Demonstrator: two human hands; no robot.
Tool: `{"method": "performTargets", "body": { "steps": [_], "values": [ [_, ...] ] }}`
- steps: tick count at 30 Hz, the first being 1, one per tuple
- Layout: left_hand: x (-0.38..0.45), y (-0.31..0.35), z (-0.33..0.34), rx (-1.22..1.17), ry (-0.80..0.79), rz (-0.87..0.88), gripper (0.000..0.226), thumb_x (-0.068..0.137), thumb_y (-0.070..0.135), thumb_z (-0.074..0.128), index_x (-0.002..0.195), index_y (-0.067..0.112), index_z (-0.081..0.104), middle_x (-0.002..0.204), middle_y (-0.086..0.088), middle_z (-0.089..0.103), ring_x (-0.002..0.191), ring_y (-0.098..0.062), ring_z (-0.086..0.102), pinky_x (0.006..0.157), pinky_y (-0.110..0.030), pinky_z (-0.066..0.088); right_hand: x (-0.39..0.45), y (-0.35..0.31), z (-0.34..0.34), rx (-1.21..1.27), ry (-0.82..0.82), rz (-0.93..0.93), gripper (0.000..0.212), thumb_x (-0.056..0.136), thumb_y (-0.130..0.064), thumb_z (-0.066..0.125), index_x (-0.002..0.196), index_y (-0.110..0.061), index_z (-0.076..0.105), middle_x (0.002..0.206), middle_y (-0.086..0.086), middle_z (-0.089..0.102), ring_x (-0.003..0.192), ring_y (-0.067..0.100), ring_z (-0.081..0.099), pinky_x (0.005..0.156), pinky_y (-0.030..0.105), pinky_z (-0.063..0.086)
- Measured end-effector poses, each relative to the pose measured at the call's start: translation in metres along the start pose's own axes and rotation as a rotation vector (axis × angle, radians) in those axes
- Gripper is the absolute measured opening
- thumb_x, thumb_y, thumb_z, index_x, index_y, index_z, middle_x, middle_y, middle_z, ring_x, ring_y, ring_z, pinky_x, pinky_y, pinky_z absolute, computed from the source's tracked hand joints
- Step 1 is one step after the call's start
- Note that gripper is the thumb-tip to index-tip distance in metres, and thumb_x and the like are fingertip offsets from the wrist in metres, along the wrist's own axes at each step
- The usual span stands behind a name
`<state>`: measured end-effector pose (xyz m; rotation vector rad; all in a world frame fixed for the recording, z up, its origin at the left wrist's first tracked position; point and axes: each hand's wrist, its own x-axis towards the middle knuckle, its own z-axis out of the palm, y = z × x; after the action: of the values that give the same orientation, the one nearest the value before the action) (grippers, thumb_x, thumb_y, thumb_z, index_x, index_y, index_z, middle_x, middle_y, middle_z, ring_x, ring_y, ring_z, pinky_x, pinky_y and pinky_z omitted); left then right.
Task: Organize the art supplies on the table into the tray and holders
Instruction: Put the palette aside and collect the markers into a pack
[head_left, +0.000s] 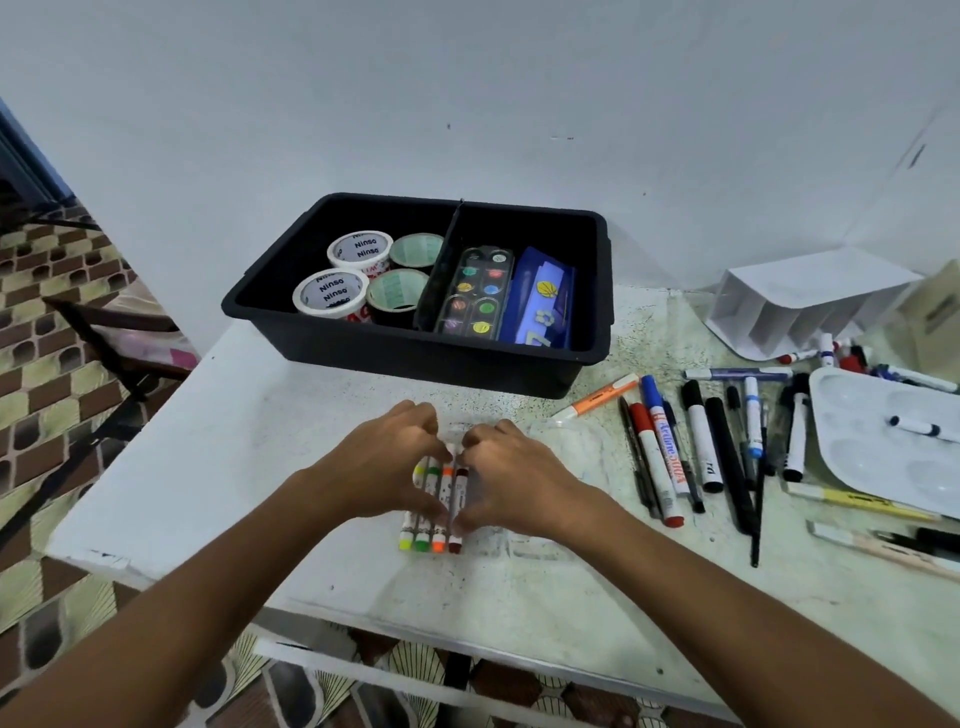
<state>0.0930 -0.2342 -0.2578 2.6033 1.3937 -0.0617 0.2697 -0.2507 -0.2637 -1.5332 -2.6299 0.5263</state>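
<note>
Head view: both hands' grips hold crayons (436, 512); tape rolls (330, 293) read "Ninso".

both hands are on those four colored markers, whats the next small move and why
Probably squeeze the four markers into one bundle and lift them toward the black tray. The left hand and right hand flank them, fingers curled at their upper ends, while they lie side by side on the table.

Black tray (415, 358); paint-speckled white table (208, 441)
</note>
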Motion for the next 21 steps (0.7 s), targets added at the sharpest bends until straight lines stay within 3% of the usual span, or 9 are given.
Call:
{"method": "performTargets", "body": {
  "steps": [5,9,13,15,18,21],
  "values": [
    [0.008,0.009,-0.007,0.067,-0.086,-0.009,0.054,0.069,0.062,0.074,0.113,0.033,0.066,0.097,0.012,0.054,0.087,-0.005,0.049,0.072,-0.021,0.047,-0.01,0.014,-0.001,0.086,0.009,-0.083,0.054,0.082,-0.044,0.069,0.127,-0.016,0.059,0.132,0.005,0.052,0.123,0.022,0.038,0.099,0.035,0.036],
    [0.021,0.023,-0.006,-0.065,0.032,0.06,0.042,0.076,0.052,0.072,0.112,0.032,0.066,0.088,0.019,0.053,0.078,0.0,0.049,0.065,-0.014,0.039,-0.022,0.045,-0.011,0.3,0.18,-0.094,0.033,0.088,-0.027,0.066,0.117,-0.012,0.065,0.115,0.004,0.063,0.109,0.019,0.053,0.092,0.034,0.044],
    [0.046,0.057,0.0,-0.251,0.124,0.134,0.045,0.074,0.062,0.054,0.094,0.026,0.073,0.072,0.02,0.055,0.064,0.007,0.048,0.058,-0.008,0.032,-0.048,0.091,-0.035,0.402,0.3,-0.016,0.029,0.087,-0.021,0.067,0.116,-0.014,0.067,0.103,0.001,0.067,0.085,0.009,0.059,0.081,0.033,0.052],
    [0.065,0.082,0.003,-0.326,0.133,0.174,0.036,0.076,0.055,0.059,0.09,0.025,0.073,0.069,0.023,0.053,0.064,0.009,0.049,0.056,-0.005,0.032,-0.065,0.118,-0.048,0.406,0.341,0.044,0.027,0.088,-0.017,0.066,0.115,-0.017,0.069,0.093,-0.001,0.067,0.072,0.001,0.055,0.073,0.03,0.051],
    [0.1,0.122,0.007,-0.372,0.156,0.234,0.021,0.077,0.04,0.07,0.092,0.025,0.072,0.07,0.024,0.052,0.068,0.009,0.05,0.057,-0.006,0.032,-0.096,0.159,-0.062,0.417,0.393,0.142,0.025,0.088,-0.016,0.065,0.112,-0.019,0.07,0.09,-0.001,0.068,0.076,0.01,0.06,0.072,0.031,0.052],
    [0.139,0.159,0.009,-0.391,0.15,0.289,0.027,0.074,0.04,0.066,0.095,0.024,0.073,0.076,0.022,0.053,0.068,0.014,0.047,0.062,-0.011,0.035,-0.133,0.201,-0.075,0.41,0.456,0.251,0.024,0.088,-0.014,0.065,0.112,-0.014,0.07,0.095,-0.001,0.07,0.082,0.013,0.062,0.074,0.03,0.052]
  ]
}}
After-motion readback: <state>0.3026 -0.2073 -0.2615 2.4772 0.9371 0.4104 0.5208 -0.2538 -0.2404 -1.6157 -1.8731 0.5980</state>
